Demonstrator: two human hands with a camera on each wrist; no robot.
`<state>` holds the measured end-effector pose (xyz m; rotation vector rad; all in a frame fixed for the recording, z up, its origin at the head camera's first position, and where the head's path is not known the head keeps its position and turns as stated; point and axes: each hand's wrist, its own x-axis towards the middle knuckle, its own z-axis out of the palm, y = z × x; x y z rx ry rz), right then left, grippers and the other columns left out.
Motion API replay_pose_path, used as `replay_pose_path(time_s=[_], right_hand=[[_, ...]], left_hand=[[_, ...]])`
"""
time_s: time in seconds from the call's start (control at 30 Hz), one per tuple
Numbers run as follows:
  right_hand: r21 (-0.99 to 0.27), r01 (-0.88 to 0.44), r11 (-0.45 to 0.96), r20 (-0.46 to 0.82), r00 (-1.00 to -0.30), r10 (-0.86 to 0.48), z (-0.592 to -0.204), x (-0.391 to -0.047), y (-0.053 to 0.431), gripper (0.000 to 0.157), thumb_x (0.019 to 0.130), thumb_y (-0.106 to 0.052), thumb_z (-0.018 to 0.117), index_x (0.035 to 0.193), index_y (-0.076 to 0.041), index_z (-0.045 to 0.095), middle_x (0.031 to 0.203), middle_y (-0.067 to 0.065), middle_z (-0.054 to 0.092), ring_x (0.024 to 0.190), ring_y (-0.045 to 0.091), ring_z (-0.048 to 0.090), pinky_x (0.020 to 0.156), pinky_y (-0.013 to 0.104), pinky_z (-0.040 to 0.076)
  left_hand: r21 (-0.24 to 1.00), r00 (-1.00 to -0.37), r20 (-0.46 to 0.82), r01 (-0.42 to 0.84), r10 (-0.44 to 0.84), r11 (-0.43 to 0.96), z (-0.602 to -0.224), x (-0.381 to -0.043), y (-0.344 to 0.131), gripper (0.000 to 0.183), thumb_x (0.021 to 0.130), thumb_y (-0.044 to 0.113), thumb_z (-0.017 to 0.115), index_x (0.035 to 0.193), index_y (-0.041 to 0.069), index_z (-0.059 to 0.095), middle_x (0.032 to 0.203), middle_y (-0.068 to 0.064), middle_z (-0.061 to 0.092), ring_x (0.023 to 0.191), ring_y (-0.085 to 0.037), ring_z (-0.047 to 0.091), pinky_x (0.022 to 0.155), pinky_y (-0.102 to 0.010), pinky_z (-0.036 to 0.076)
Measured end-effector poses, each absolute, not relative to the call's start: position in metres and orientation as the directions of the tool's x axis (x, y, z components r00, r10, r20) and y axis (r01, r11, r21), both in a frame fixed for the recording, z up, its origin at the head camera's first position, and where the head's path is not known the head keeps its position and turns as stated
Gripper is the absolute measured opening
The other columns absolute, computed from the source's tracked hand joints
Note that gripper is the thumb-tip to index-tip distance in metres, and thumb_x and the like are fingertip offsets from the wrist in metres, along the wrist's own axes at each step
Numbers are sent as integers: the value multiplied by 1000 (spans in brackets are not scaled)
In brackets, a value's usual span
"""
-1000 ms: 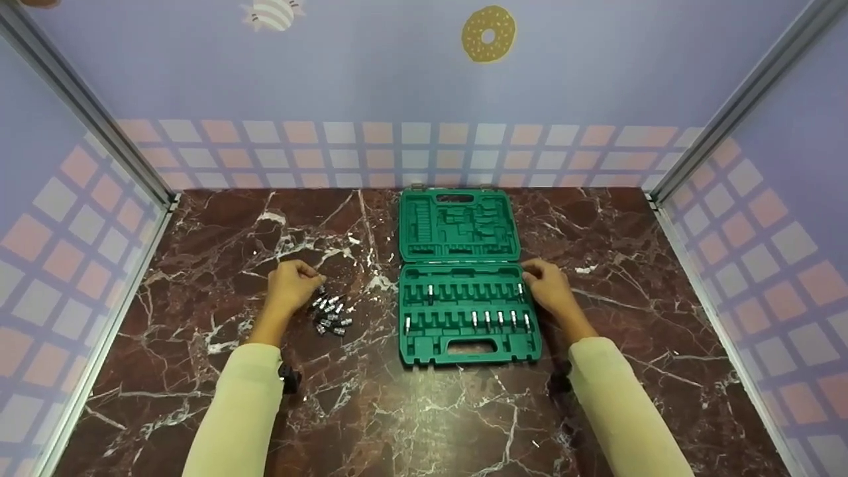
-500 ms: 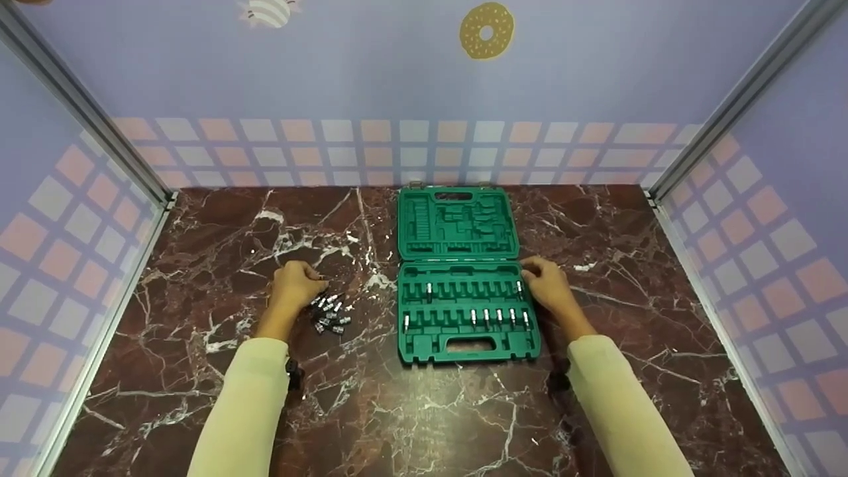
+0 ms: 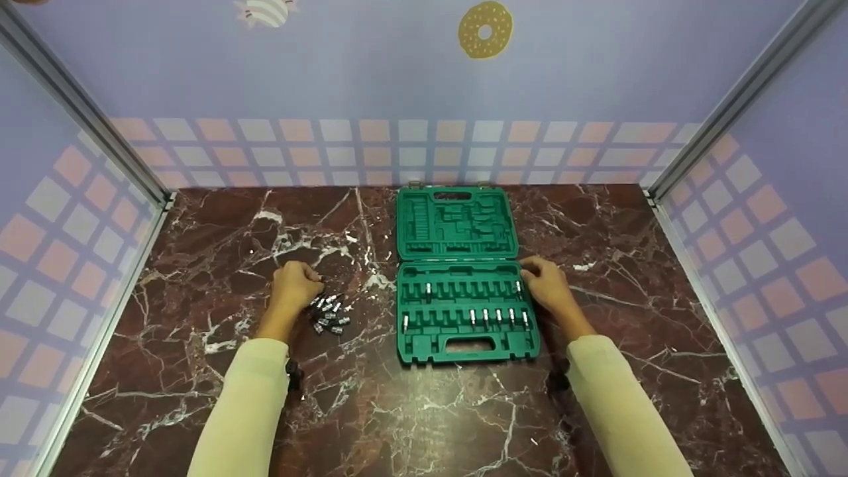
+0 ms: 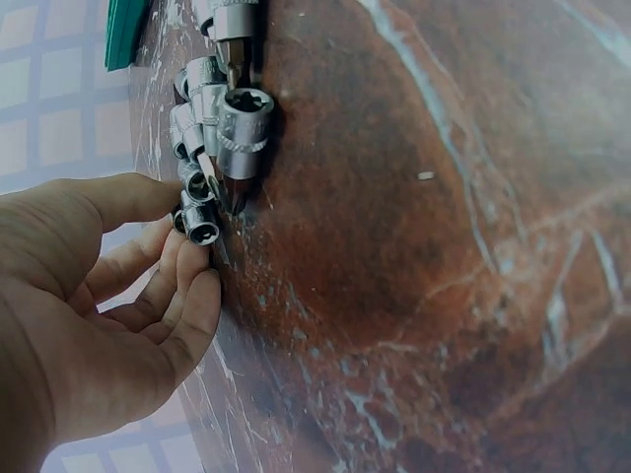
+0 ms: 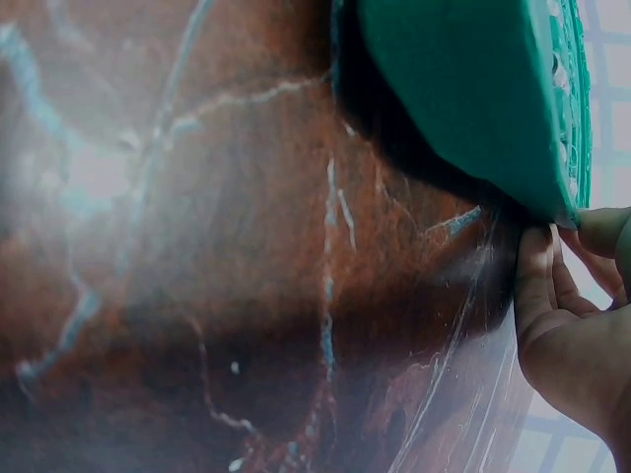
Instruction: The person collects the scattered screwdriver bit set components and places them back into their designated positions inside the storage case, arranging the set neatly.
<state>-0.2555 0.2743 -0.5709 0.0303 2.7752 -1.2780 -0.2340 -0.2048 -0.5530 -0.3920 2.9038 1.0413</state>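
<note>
My left hand (image 3: 296, 289) is at the far side of a small pile of chrome bit sockets (image 3: 329, 311), left of the case. In the left wrist view, its thumb and fingers pinch one bit socket (image 4: 201, 229) at the edge of the pile. An opened green plastic case (image 3: 469, 351) lies on the table with its lid folded back. Several bit sockets (image 3: 485, 317) stand in the slots of its two rows. My right hand (image 3: 547, 286) grips the case's right edge near the hinge, the thumb over the rim and the fingers against the side.
Brown marbled tabletop (image 3: 371, 411) stretches around the case and the pile. A patterned purple wall (image 3: 371, 86) closes off the back, with similar walls at left and right. The green lid (image 3: 457, 228) reaches close to the back wall.
My left hand has moved slightly right and closer over the pile of bit sockets. My right hand stays at the case's edge. The head view has shifted a little.
</note>
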Motion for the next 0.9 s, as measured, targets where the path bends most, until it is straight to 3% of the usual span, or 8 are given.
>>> replay_pose_path(time_s=[0.27, 0.57, 0.9], right_hand=[[-749, 54, 661, -91, -996, -21, -572, -256, 275, 29, 105, -11, 56, 131, -1, 66, 130, 24, 67, 118, 41, 63, 101, 56, 50], [-751, 53, 658, -82, -997, -12, -573, -257, 276, 28, 104, -10, 56, 128, 0, 67, 127, 24, 68, 115, 40, 63, 100, 55, 51], [-748, 49, 662, -79, -997, -15, -573, -258, 276, 27, 104, -9, 56, 127, 1, 67, 127, 25, 68, 116, 40, 63, 101, 55, 50]], left_hand=[[628, -979, -48, -185, -199, 756, -551, -232, -205, 3, 81, 4, 72, 84, 2, 72, 95, -21, 74, 97, -43, 67, 90, -55, 54], [680, -980, -17, -155, -196, 717, -543, -232, -203, 4, 82, 3, 70, 82, 7, 72, 82, -11, 73, 84, -32, 66, 79, -47, 55], [717, -988, 40, -74, -147, 693, -533, -230, -191, 11, 80, 4, 72, 89, 2, 76, 86, -13, 77, 83, -30, 71, 79, -41, 56]])
